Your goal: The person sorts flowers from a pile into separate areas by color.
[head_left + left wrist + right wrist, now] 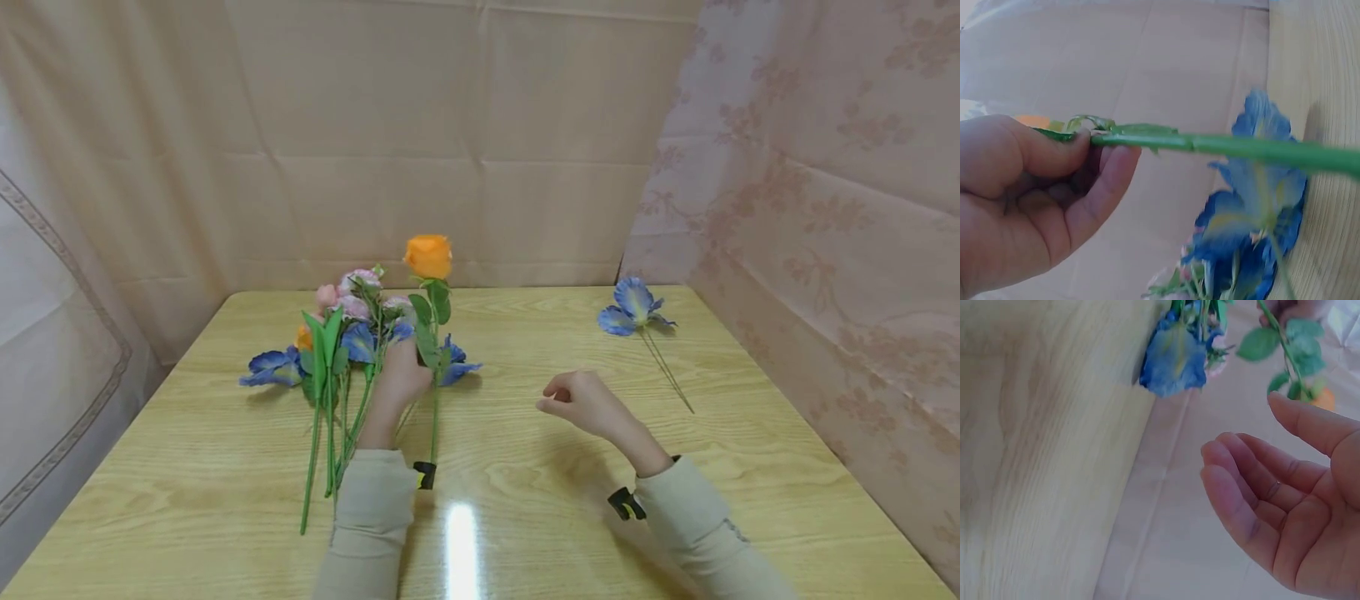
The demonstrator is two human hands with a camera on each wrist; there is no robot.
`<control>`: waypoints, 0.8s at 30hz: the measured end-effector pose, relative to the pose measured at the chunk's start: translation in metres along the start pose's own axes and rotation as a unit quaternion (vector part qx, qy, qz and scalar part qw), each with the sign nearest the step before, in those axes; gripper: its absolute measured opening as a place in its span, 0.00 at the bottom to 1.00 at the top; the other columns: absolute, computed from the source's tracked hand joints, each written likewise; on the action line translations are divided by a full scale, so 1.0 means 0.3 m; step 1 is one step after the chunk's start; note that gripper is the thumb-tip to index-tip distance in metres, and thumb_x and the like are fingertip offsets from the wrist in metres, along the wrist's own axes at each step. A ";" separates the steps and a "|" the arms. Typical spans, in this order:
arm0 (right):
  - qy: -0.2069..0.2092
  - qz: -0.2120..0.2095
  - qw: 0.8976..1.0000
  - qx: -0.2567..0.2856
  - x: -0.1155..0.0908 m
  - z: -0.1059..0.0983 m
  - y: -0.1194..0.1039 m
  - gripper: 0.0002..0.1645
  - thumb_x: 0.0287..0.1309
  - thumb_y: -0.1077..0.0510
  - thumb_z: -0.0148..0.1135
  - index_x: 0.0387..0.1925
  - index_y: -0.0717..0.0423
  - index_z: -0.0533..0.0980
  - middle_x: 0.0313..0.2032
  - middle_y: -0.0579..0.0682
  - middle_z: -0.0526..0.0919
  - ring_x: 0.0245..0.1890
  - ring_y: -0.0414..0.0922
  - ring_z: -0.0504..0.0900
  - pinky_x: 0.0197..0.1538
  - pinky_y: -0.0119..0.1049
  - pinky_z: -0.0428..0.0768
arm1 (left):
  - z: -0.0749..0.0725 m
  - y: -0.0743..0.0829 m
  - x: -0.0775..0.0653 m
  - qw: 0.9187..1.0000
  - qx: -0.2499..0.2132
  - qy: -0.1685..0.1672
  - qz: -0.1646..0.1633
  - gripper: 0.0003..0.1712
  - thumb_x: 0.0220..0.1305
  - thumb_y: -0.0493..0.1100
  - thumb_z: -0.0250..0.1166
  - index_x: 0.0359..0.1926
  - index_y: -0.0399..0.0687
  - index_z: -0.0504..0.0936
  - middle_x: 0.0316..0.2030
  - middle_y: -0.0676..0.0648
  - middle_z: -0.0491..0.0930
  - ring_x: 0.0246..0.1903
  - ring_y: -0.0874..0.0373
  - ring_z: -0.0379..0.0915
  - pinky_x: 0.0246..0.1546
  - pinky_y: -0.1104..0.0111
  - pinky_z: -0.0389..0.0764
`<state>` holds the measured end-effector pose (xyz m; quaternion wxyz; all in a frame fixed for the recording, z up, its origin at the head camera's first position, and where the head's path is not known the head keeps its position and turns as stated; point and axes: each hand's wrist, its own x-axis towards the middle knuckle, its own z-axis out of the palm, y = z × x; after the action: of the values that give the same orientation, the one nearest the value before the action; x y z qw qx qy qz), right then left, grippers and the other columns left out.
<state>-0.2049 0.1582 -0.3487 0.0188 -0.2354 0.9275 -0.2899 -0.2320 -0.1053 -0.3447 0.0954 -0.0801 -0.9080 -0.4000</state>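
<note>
My left hand [402, 377] pinches the green stem [1222, 145] of an orange rose [429, 257] between thumb and fingertips. The rose stands upright over the pile, its bloom above the table's back edge and green leaves [424, 327] just beside the hand. Blue irises [1260, 187] lie close beyond the stem in the left wrist view. Off to the right, my right hand [588, 406] hovers over the wood with loosely curved fingers and holds nothing. In the right wrist view its thumb [1310, 422] is well apart from the fingers.
Left on the table [510, 500] lies a pile of artificial flowers: pink blooms [352, 307], another blue iris [273, 367] and long green stems [310, 467]. A single blue iris [633, 304] lies at the back right. A beige cloth [450, 125] hangs behind the table.
</note>
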 end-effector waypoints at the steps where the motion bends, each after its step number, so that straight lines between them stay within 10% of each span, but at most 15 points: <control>1: -0.001 -0.003 1.000 0.003 0.003 0.007 -0.005 0.15 0.54 0.59 0.60 0.36 0.69 0.77 0.24 0.48 0.78 0.21 0.38 0.73 0.26 0.33 0.73 | 0.007 0.005 0.001 1.000 -0.009 -0.007 0.002 0.12 0.40 0.22 0.53 0.19 0.42 0.64 0.16 0.47 0.64 0.19 0.53 0.59 0.20 0.66 0.64; 24: -0.028 -0.065 0.984 0.162 0.037 0.147 -0.085 0.13 0.53 0.65 0.60 0.37 0.73 0.74 0.24 0.53 0.80 0.22 0.47 0.79 0.24 0.30 0.77 | 0.100 0.126 -0.028 0.988 -0.136 -0.065 0.033 0.06 0.52 0.30 0.63 0.33 0.36 0.77 0.25 0.45 0.77 0.28 0.53 0.74 0.31 0.65 0.76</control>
<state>-0.1963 0.1114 -0.3702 0.0637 -0.2974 0.8501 -0.4298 -0.2188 -0.0583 -0.3395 0.0381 -0.1484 -0.8461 -0.5105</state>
